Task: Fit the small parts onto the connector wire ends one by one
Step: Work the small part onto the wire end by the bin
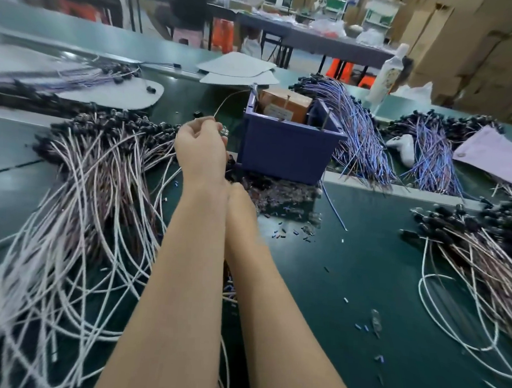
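Green matting covers the workbench, and most of it is buried under cabling. A big sprawl of pale connector wires with black ends fills the near left, and a second heap runs off the right edge. Blue wires drape down behind a blue bin, which holds a cardboard box. Both bare forearms reach out from the near edge.

The left hand is raised in front of the bin, its fingers curled in and pinching a single thin wire that arcs up and away toward the bin's far corner. Something small glints just beside the fingertips, but it is too blurred to identify.

The right hand is tucked low behind the left wrist. Only its back shows, so I cannot tell how its fingers lie. It sits at the edge of a dark pile of small parts at the foot of the bin, with loose pieces scattered nearer. The far room is smeared with blur.
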Motion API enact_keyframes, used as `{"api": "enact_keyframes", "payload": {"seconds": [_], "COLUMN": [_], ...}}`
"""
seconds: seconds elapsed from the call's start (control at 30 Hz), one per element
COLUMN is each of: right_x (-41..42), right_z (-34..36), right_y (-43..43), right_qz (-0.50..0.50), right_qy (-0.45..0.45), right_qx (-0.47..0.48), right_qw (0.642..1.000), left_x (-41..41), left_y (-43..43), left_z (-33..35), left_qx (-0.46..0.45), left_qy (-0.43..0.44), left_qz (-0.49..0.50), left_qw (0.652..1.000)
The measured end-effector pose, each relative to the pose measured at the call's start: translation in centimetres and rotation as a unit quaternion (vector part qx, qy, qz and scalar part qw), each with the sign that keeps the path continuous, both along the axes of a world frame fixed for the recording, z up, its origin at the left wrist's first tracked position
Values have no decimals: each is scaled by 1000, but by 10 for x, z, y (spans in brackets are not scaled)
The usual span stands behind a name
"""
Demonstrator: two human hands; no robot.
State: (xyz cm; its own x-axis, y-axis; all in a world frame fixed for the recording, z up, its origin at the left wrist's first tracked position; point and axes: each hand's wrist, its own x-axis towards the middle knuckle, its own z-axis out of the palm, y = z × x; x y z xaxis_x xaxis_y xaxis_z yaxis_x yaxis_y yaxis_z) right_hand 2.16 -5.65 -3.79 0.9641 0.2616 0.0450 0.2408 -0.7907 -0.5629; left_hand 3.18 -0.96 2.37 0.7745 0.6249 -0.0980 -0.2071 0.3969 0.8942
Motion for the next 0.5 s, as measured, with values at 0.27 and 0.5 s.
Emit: {"api": "enact_keyframes", "payload": {"seconds": [0.27,0.5], "right_x": [-6,-3], "right_z": [3,7], "right_y": [-8,-11], "right_qz": [15,23], "right_qy": [-30,-17], "right_qx": [-50,-72], "right_qw": [998,997], "left_x": [-5,-1], "left_y": [23,16], "left_z": [-30,-35], "left_qx": [454,504], "left_qy": [422,443], "left_qz": [-113,-133], "left_qw": [777,729]}}
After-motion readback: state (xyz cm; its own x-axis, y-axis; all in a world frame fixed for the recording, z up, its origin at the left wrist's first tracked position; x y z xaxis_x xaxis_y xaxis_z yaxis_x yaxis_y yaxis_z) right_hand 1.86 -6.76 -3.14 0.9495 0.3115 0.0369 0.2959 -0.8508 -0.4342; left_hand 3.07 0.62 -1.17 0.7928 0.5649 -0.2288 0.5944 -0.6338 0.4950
